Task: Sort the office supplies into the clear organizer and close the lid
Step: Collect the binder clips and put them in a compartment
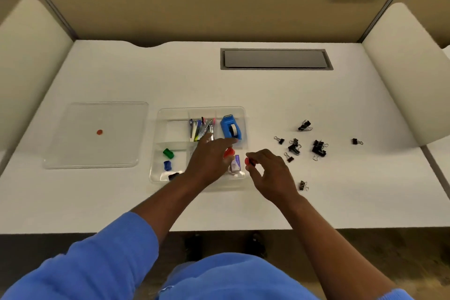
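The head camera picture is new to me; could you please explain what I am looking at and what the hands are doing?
There is no machine here: one camera worn on a person's head looks down at their own two bare hands. On the white desk sits the clear organizer, open, with its lid lying flat to its left. A blue tape dispenser and a small green piece are already in compartments. Black binder clips lie scattered to the right. The right hand pinches a small red piece. The left hand reaches over the organizer beside a second red piece; whether it holds that I cannot tell.
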`<state>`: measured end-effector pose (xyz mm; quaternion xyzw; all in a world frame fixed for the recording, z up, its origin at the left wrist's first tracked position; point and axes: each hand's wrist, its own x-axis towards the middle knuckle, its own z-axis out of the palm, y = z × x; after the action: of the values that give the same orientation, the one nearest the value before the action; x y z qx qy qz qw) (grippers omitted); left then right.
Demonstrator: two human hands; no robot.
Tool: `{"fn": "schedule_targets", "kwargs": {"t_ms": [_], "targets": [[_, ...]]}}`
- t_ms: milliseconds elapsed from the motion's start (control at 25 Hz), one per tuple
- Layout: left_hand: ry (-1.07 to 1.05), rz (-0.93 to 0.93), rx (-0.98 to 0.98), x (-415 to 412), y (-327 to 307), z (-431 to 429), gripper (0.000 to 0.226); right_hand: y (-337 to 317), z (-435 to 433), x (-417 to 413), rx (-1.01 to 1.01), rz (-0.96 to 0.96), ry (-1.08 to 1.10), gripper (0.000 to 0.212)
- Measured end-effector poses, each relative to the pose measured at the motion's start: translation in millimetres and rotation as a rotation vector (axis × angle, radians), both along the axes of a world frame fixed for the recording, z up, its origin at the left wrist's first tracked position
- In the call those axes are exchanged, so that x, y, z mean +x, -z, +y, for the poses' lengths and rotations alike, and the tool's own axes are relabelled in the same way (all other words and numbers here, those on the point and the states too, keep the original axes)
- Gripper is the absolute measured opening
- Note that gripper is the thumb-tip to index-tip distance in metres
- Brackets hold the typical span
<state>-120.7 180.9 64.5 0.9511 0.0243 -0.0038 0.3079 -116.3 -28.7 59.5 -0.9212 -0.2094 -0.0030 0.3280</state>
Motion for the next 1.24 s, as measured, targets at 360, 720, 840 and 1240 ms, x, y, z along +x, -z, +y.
{"fn": "schedule_targets", "kwargs": {"t_ms": [360,720,840,1240], "targets": [[-0.074,-0.111,0.028,-56.1,10.1,129.9,0.043,2.7,147.2,-12.5,-0.053,-0.008,-0.191,0.029],[0.002,-0.156,0.178,-61.7,7.1,171.6,0.068,8.3,188.2,-14.8,-0.123,-0.051,-0.18,0.056],[0.061,-0.129,0.214,-54.5,5.6,164.5,0.076,7.3,173.7,-15.1,-0.147,-0.032,-0.127,0.064],[0.241,-0.136,0.244,-7.7,1.5,80.0,0.081,5.1,78.9,-1.6,-0.162,-0.086,0.018,0.07]]}}
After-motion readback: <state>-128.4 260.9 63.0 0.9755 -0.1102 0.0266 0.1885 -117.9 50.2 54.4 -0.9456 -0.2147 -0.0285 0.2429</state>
